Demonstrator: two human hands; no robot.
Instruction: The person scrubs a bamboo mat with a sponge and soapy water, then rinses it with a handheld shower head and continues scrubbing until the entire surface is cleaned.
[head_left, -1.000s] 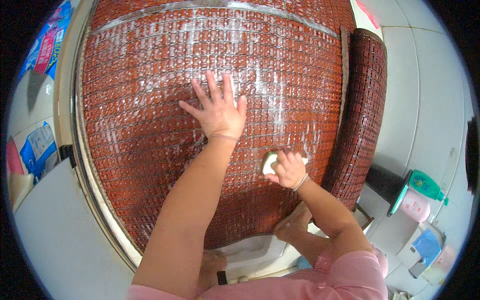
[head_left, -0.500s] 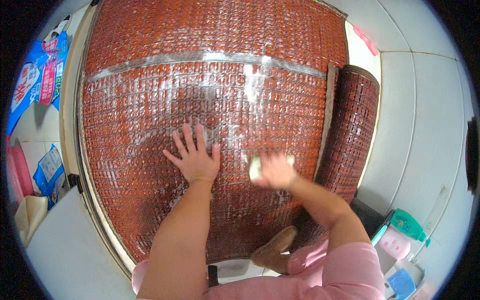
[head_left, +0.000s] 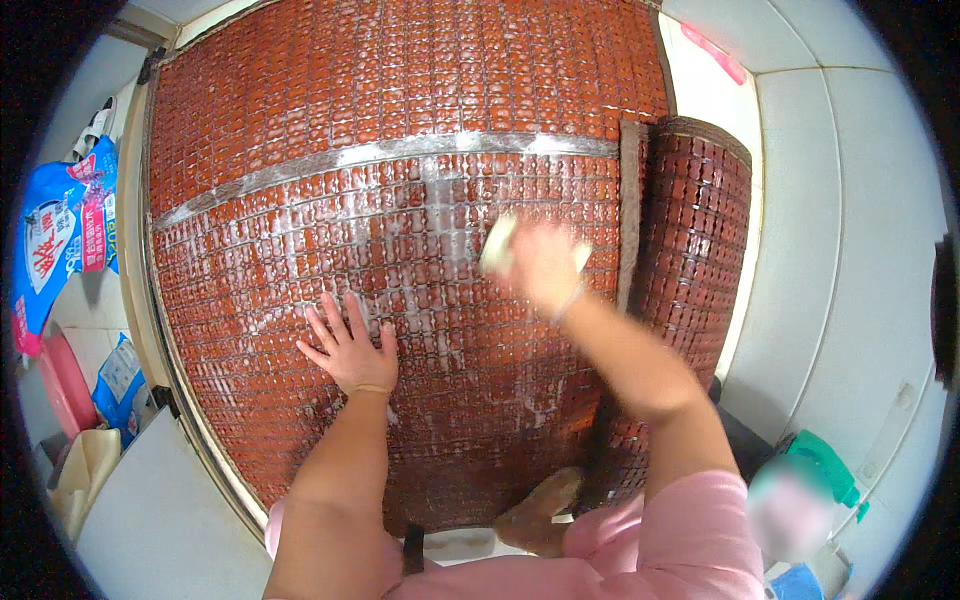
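The reddish-brown mat (head_left: 480,385) lay glistening and white-streaked near a pale tiled wall (head_left: 800,240), with a darker roll (head_left: 692,250) along its right. The right hand (head_left: 541,266) gripped a pale scrubber (head_left: 497,247) over its middle; the left hand (head_left: 354,358) lay flat, spread wide.

white glare streaks the red-brown mat (head_left: 440,330), brightest along its grey band (head_left: 400,151), while its near end lies dim. the right hand (head_left: 545,260) is motion-blurred, the left hand (head_left: 352,352) crisp; wall tiles (head_left: 790,200) bow and the corners fall black.
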